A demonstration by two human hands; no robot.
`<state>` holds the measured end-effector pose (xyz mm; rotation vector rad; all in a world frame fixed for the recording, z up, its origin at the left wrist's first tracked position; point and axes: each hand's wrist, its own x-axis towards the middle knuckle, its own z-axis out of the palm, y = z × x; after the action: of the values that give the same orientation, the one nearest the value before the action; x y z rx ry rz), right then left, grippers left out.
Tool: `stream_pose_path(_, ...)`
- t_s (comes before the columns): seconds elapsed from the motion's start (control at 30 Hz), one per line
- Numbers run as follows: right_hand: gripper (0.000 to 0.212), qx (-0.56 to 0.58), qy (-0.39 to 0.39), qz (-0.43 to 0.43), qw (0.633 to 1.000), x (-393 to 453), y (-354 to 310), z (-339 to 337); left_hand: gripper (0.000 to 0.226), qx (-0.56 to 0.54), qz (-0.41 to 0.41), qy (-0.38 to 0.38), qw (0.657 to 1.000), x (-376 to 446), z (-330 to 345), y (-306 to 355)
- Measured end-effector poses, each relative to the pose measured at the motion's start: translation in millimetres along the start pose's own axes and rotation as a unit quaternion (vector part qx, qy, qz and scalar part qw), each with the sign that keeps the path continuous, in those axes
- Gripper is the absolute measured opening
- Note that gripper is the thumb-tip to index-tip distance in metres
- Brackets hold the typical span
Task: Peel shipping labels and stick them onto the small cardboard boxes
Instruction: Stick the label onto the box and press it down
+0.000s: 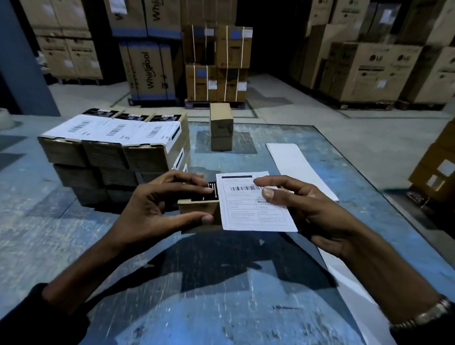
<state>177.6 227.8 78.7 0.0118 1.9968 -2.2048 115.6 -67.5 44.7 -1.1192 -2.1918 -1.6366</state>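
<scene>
Warehouse floor [289,109] of grey concrete fills the background, with tall stacked appliance cartons [147,72] from 11 to 1 o'clock, several printed with brand names. Nearer, a worn blue desk [216,289] covers the lower frame.

At 10 o'clock on the desk stands a stack of small cardboard boxes [110,154], three layers high and three across; the top layer carries white shipping labels with barcodes. At 12 o'clock, near the far edge of the desk, two plain brown boxes [221,127] sit one upon the other, well apart from the stack. At 2 o'clock a blank white backing sheet [297,165] lies flat on the desk.

At centre, the left hand [154,208] grips a small cardboard box [199,206], fingers curled over its top and thumb against its near face. The box is held just beside the stack, above the desk; its top shows a black printed panel.

The right hand [310,210] pinches a shipping label [253,202] between thumb and forefinger near the barcode, its other fingers loosely curved. The label's left edge lies over the right end of the held box; whether it adheres cannot be told. A metal watch band [428,314] shows at the right wrist, at 4 o'clock.
</scene>
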Motion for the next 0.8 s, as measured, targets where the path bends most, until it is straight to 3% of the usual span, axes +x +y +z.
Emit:
stream_pose_path(0.1, 0.039, 0.040, 0.003, 0.002, 0.999, 11.3, 2.5, -4.7, 0.032, -0.020, -0.061, 0.021, 0.998, 5.3, 5.1, 1.1)
stream_pose_path(0.33, 0.043, 0.072, 0.047, -0.001, 0.996, 14.9, 6.6, -15.4, 0.044, -0.179, -0.231, 0.018, 0.956, 43.8, 41.7, 26.2)
stream_pose_path(0.53, 0.051, 0.058, 0.050, 0.001, 0.997, 14.8, 8.9, -22.1, 0.060, -0.174, -0.266, 0.073, 0.945, 51.6, 57.2, 15.6)
stream_pose_path(0.8, 0.049, 0.061, 0.026, 0.013, 0.998, 18.2, 13.4, -15.2, 0.066, -0.171, -0.293, 0.074, 0.938, 48.9, 52.7, 18.4)
